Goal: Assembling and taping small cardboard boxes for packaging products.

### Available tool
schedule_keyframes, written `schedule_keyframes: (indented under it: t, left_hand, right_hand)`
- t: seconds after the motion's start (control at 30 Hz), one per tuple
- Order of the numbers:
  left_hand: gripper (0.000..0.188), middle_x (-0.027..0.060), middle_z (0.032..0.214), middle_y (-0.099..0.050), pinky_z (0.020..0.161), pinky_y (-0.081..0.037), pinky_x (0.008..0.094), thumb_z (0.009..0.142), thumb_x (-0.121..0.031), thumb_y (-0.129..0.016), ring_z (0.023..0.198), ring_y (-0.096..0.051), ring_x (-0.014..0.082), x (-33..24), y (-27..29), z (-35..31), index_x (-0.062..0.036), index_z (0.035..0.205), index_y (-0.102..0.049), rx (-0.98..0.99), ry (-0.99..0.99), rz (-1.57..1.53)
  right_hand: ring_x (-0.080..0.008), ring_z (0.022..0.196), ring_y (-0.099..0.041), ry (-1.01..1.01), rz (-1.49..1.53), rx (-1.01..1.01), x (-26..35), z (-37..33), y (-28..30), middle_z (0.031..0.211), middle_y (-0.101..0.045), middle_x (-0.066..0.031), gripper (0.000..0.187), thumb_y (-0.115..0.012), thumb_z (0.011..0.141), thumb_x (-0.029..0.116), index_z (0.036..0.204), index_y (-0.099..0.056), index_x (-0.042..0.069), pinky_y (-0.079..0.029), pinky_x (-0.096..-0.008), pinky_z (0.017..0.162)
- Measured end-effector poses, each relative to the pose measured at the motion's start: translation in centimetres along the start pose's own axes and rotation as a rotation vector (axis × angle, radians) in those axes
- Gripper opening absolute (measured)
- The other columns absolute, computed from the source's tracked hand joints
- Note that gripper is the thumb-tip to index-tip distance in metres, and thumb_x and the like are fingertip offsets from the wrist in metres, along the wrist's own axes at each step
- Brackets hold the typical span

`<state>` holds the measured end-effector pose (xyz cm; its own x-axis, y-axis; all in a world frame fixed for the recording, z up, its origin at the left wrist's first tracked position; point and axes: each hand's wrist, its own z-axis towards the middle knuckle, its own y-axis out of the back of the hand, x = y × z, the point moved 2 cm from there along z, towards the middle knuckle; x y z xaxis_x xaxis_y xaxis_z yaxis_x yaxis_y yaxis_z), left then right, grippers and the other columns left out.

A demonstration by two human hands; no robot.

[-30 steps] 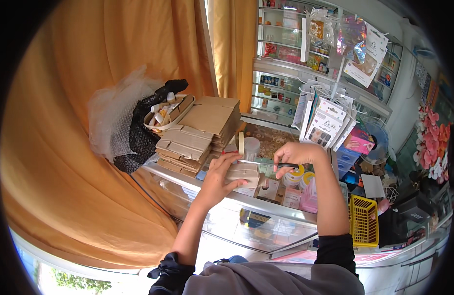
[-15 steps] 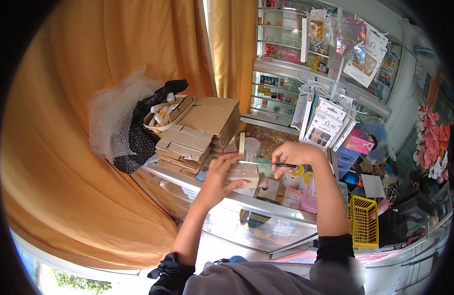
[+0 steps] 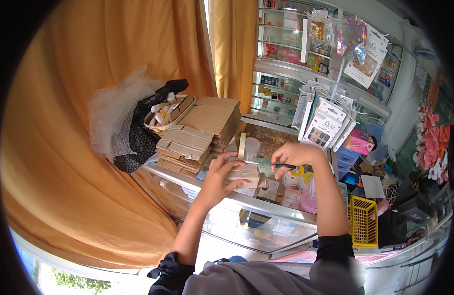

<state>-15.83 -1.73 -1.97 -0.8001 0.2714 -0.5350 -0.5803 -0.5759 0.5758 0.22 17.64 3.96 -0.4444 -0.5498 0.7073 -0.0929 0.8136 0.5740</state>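
A small brown cardboard box rests on the glass counter in front of me. My left hand grips it from the left, its thumb along the near side and its fingers over the far top edge. From the right, my right hand holds a black-handled blade, its fingers curled around the handle. The thin metal part points left over the box's far edge; whether it is a knife or scissors I cannot tell. A tan tape roll stands on edge just beyond the box, close to my left fingertips.
Folded cardboard boxes are stacked at left, beside a basket of small bottles and bubble wrap. A clear round tub stands behind the box. Hanging packets, yellow-lidded jars and a yellow basket are at right.
The tape roll has turned slightly and shows more of its round side. The blade has shifted a little over the box edge; both hands stay nearly in place.
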Motion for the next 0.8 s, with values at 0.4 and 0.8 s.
schedule_keyframes:
  t: [0.4,0.8]
  left_hand:
    - [0.050,0.0127,0.131,-0.045,0.100,-0.036,0.0392,0.068,-0.022,-0.079,0.119,-0.042,0.0327,-0.04,0.10,-0.03,-0.0061,0.112,-0.062,0.015,0.037,0.004]
    - [0.052,0.0150,0.129,-0.046,0.100,-0.037,0.0396,0.068,-0.024,-0.080,0.120,-0.042,0.0336,0.12,0.35,-0.02,-0.0060,0.113,-0.061,0.050,0.114,0.023]
  right_hand:
    - [-0.0044,0.051,-0.048,0.011,0.051,0.001,0.14,0.00,0.07,0.071,-0.065,-0.0001,0.028,-0.080,0.071,0.015,0.091,-0.064,0.005,-0.036,-0.0202,0.049]
    - [-0.0061,0.053,-0.050,-0.026,-0.093,-0.099,0.56,0.47,-0.21,0.064,-0.065,0.0000,0.035,-0.083,0.066,0.021,0.092,-0.064,0.006,-0.038,-0.0253,0.051]
